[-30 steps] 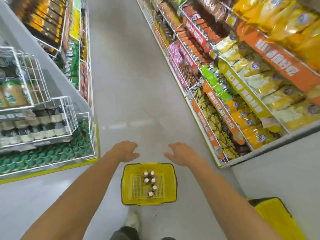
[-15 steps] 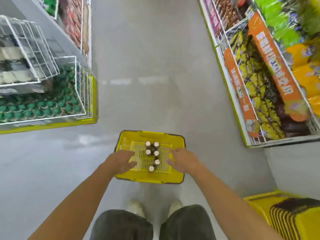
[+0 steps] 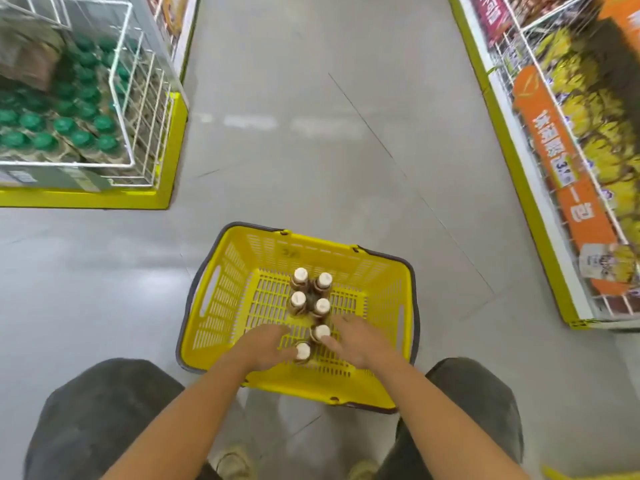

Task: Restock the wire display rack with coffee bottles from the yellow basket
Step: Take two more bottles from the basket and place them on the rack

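While both hands sit inside the yellow basket, left hand spread beside the nearest coffee bottle, right hand fingers apart touching the next; neither clamped. Risk: a sideways nudge could topple the upright cluster beyond the fingertips.

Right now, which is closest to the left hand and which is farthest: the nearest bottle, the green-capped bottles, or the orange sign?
From the left hand:
1. Nearest bottle, right beside its fingertips in the basket.
2. Green-capped bottles, far left, in the wire rack.
3. Orange sign, far right shelf.
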{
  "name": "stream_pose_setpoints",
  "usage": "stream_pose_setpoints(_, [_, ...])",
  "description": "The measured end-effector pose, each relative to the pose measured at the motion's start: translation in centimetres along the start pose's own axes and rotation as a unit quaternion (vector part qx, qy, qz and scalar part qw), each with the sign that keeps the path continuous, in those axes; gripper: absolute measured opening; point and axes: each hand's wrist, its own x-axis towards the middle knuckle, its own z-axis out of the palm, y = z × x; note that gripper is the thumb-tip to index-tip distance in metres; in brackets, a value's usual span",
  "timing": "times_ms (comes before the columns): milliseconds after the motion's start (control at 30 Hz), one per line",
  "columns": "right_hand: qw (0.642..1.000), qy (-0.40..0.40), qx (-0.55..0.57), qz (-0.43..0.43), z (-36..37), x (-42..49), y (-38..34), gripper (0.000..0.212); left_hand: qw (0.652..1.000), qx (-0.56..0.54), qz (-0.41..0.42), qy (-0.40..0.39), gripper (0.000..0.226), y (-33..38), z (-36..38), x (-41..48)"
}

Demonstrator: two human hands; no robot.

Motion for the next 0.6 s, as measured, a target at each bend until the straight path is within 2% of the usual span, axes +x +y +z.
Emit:
stream_pose_setpoints(133, [0.999,0.016,0.017,-0.023,1.8,1.7,0.6,0.060,0.997,-0.071,0.026,0.016,0.073,0.2,2.6,1.0])
stream_pose_setpoints(400, [0.991,0.060,0.096,-0.065,3.4,3.4,1.1,0.050,0.974,-0.172,0.101,0.108,0.029,-0.8,3.6,2.5])
stream_pose_setpoints(500, [0.984,0.083,0.137,-0.081,3.8,3.7,1.6,0.047,0.947,-0.269,0.080,0.155,0.016,-1.7,3.6,2.9])
stream_pose_setpoints(600, [0.978,0.118,0.153,-0.081,4.6,3.9,1.7,0.039,0.927,-0.319,0.063,0.186,0.010,-1.6,3.6,3.5])
